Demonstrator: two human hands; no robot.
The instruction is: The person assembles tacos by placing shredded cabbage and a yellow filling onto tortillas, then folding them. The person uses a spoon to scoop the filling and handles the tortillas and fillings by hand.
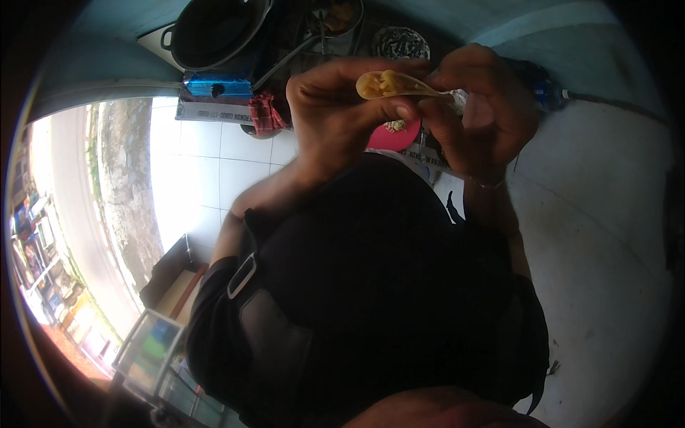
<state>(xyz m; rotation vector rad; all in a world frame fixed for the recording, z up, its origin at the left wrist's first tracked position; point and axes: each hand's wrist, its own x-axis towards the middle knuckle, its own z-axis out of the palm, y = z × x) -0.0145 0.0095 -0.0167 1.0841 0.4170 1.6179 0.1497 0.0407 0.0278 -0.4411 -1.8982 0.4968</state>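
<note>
Both hands are raised in front of my chest around a folded dough pastry, thin and pale, with a lumpy yellow filling showing at its rounded end. My left hand supports the rounded end, its thumb below and fingers above and behind. At the narrow end, my right hand pinches the edge between thumb and fingers. Below the pastry, a pink plate bears a small heap of pale, shredded-looking food, partly hidden by my hands.
Beyond my hands, a large dark wok sits above a blue stove panel. Nearby are a pan of food, a dark bowl with white residue and a red checked cloth. A glass case stands at lower left.
</note>
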